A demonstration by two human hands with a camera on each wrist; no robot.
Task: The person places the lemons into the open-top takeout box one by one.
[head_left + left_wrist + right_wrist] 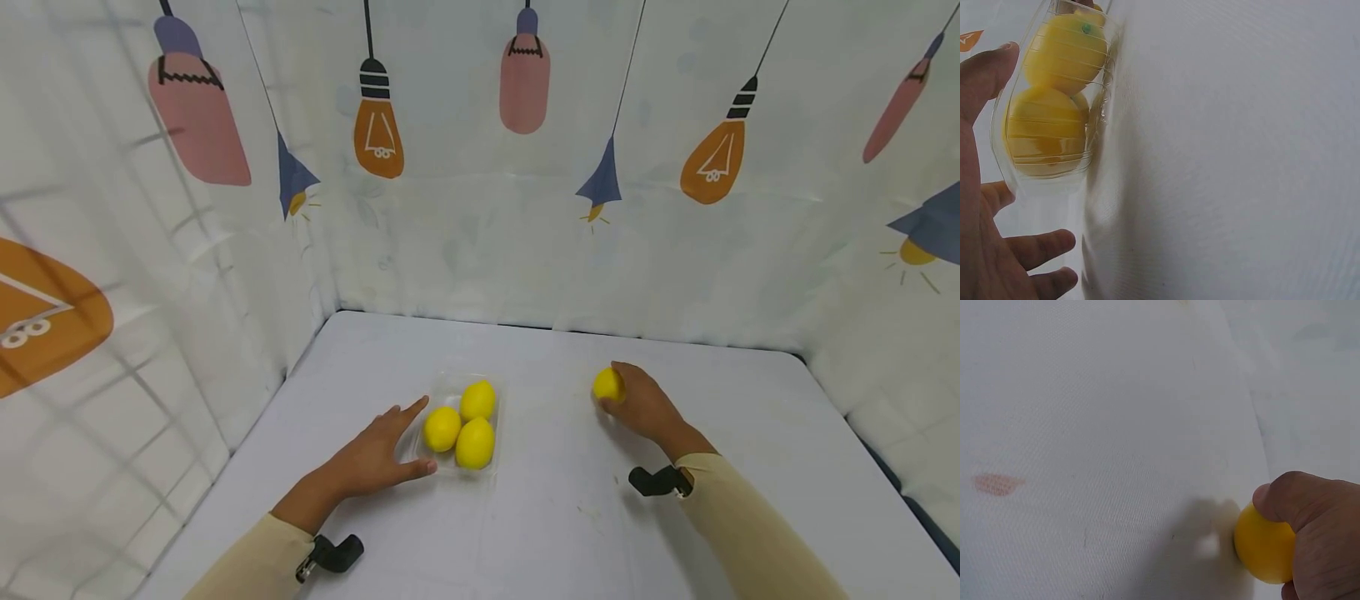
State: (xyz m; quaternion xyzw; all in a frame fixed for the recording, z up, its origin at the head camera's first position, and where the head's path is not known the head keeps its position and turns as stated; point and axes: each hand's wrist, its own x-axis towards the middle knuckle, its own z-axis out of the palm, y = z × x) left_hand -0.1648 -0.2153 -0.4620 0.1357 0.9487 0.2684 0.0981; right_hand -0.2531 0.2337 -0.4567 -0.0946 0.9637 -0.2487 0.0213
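Note:
A clear plastic tray (pixel 448 384) on the white table holds three yellow lemons (pixel 476 443). My left hand (pixel 375 454) is at the tray's left side, thumb and fingers spread. In the left wrist view the thumb (pixel 999 70) is right at the tray's wall, and two lemons (pixel 1047 128) show through the ribbed plastic. To the right of the tray, my right hand (pixel 643 404) grips another lemon (pixel 607 384) between thumb and fingers. The right wrist view shows this lemon (pixel 1264 545) close over the table surface, partly covered by the hand.
The white table (pixel 555 533) reaches back to a pale curtain (pixel 465 250) printed with hanging lamps, which also closes in both sides. A reddish stain (pixel 997 484) marks the table cloth. Each wrist wears a black camera mount (pixel 337 553).

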